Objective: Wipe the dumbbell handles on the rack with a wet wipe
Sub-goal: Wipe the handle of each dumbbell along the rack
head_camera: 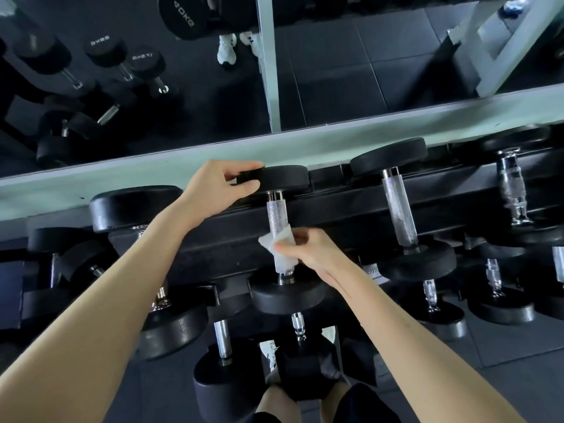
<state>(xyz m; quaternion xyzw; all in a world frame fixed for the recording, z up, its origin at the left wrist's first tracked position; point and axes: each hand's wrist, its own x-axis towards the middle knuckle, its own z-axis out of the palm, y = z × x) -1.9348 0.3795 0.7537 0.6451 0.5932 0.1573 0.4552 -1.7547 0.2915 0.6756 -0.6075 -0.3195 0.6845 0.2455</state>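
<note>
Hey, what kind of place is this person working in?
Most likely a gym's free-weight area: black dumbbells lined up on a rack, a wall mirror behind it, and dark floor tiles.

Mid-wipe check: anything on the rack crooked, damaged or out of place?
Nothing stands out. Weights lie in rows on the rack; the left hand grips the far head of one dumbbell while the right hand holds the wipe round its handle.
</note>
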